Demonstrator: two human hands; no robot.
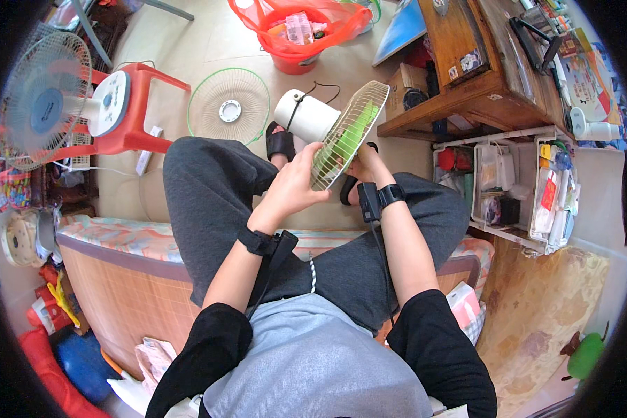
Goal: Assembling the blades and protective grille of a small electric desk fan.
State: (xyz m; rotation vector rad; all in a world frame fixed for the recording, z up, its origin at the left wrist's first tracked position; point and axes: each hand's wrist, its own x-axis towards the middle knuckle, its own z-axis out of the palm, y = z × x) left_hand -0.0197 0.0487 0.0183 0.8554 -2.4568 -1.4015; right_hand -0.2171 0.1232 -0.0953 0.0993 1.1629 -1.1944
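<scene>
A fan head tilts between my knees, with a white motor housing (308, 117), a pale wire grille (377, 91) and green blades (356, 130). My left hand (298, 180) is closed on the near left rim of this grille. On the front side of the blades, my right hand (366, 166) reaches in with bent fingers. The grille and the hand itself partly cover those fingertips, so what they pinch cannot be made out. A round wire fan cover (230, 111) with a green rim lies on the floor, beyond my left knee.
At left, a second fan (47, 108) rests on a red plastic stool (146, 115). A power strip (148, 150) lies beside it. Ahead stands a red bucket (292, 63) with a bag in it. A wooden cabinet (467, 104) and white rack (491, 188) are at right.
</scene>
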